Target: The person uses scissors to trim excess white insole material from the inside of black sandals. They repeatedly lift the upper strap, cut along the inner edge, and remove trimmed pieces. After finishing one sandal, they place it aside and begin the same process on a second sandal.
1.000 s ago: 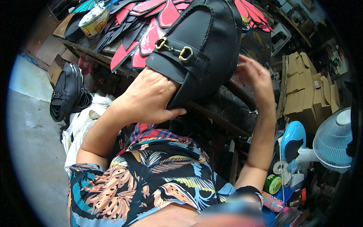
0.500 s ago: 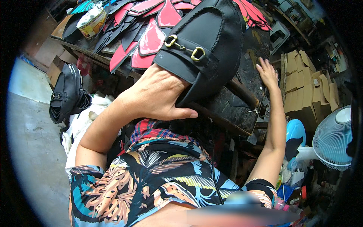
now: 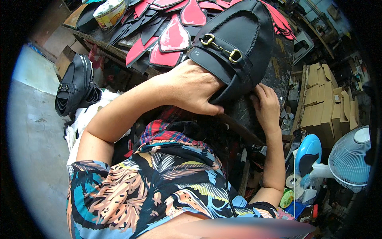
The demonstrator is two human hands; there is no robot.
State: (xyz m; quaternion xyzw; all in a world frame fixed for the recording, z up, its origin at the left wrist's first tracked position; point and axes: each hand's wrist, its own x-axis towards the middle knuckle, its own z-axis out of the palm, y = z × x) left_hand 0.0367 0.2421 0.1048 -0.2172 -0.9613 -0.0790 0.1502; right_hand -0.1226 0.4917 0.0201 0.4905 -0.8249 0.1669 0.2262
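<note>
A black loafer upper [image 3: 242, 40] with a gold-coloured metal bit across its strap is raised over the workbench, toe pointing away. My left hand [image 3: 195, 85] holds it, the fingers tucked inside the upper under the strap end and hidden, the thumb outside along its lower edge. My right hand [image 3: 267, 105] is at the near right edge of the upper, its fingers bent inward. Their tips meet the upper's edge, and whatever is between them is hidden. Beneath lies the dark, worn workbench [image 3: 283, 59].
Red and black teardrop-shaped pieces [image 3: 175, 34] heap across the far bench beside a tub [image 3: 109, 16]. Stacked black loafer uppers [image 3: 73, 85] sit at left on white cloth. Cardboard boxes [image 3: 320, 99] and a blue-white fan [image 3: 350, 159] stand at right.
My right hand has come back from the far right of the bench to the upper's edge, its spread fingers now bent. The left hand still holds the upper, slightly further right in view.
</note>
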